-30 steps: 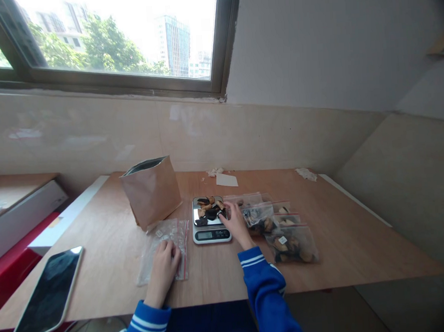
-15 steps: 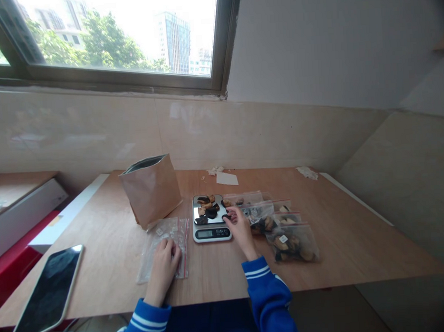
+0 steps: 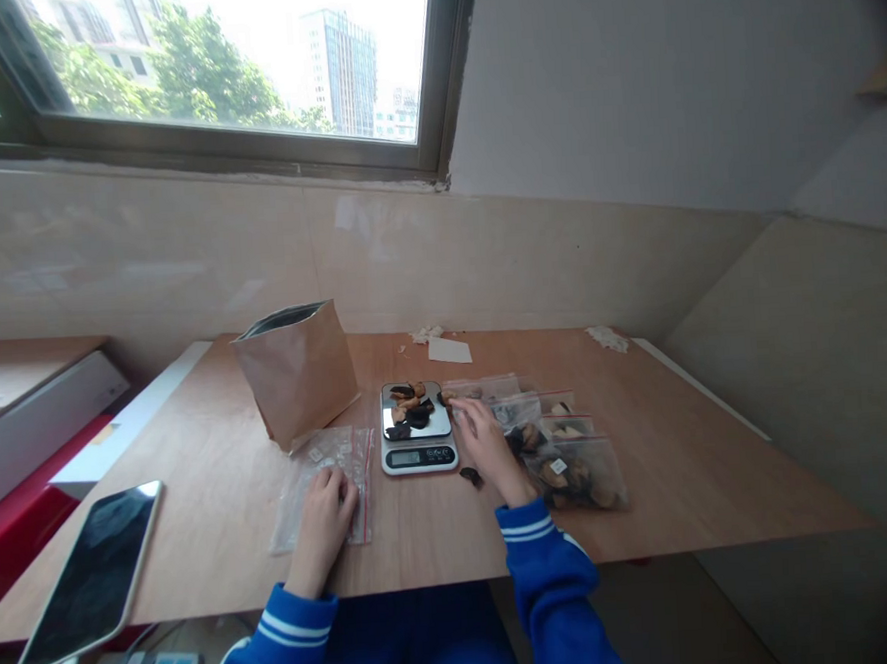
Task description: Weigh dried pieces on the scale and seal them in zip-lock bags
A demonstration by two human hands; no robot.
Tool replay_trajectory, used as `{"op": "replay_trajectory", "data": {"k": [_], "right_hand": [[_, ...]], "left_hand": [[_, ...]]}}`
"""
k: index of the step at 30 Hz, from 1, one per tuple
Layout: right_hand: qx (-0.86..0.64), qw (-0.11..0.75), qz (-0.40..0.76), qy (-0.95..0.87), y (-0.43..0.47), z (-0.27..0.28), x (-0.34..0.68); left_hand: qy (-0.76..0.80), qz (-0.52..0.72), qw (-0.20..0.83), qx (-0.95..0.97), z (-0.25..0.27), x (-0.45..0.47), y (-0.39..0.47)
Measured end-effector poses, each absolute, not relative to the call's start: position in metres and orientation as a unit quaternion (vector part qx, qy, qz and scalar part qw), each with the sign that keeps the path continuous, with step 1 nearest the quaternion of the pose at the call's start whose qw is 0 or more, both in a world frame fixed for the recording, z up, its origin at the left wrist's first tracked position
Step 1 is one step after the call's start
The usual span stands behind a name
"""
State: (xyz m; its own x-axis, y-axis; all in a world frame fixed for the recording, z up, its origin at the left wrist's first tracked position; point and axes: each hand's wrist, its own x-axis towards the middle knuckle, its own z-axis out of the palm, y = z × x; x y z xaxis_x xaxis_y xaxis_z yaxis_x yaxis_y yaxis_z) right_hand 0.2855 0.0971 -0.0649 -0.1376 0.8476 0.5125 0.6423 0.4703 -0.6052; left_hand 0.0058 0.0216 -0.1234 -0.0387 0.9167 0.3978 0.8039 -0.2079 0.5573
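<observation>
A wooden table [image 3: 684,458] fills the middle of the frame, pushed against a tiled wall under a window [image 3: 209,76] that runs across the upper left. Near the centre sits a small digital kitchen scale [image 3: 418,439] with dark and tan dried pieces [image 3: 410,412] heaped on its shiny platform. The right hand [image 3: 487,444], in a blue sleeve with white stripes, lies just right of the scale, its fingers loosely spread and stretched toward the platform's right edge; whether the fingertips pinch anything cannot be told. One dark piece [image 3: 469,476] lies loose on the wood below that hand, close to the scale's lower right corner. Right of the hand a row of filled zip bags [image 3: 571,454] overlaps down toward the lower right. The left hand [image 3: 323,510] rests flat, fingers together, on an empty clear zip bag [image 3: 324,472] with a red seal, left of the scale. Behind this bag stands an open brown paper pouch [image 3: 296,371]. A tablet [image 3: 90,574] with a dark screen lies at the lower left edge of the table, and scraps of paper [image 3: 444,347] sit near the wall.
</observation>
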Motion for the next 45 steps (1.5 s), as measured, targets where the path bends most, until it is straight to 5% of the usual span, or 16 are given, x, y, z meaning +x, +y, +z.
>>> {"op": "replay_trajectory", "data": {"k": [8, 23, 33, 45], "right_hand": [[-0.518, 0.354, 0.134, -0.768, 0.168, -0.073, 0.279], [-0.433, 0.321, 0.187, -0.821, 0.133, -0.057, 0.276], [-0.485, 0.425, 0.167, -0.746, 0.084, -0.069, 0.282], [-0.557, 0.37, 0.061, -0.741, 0.1, -0.111, 0.337]], "left_hand": [[0.623, 0.362, 0.092, 0.687, -0.123, 0.006, 0.02], [0.634, 0.348, 0.092, 0.685, -0.122, 0.008, 0.019], [0.629, 0.355, 0.094, 0.686, -0.121, 0.007, 0.02], [0.629, 0.349, 0.084, 0.69, -0.119, 0.008, 0.018]]}}
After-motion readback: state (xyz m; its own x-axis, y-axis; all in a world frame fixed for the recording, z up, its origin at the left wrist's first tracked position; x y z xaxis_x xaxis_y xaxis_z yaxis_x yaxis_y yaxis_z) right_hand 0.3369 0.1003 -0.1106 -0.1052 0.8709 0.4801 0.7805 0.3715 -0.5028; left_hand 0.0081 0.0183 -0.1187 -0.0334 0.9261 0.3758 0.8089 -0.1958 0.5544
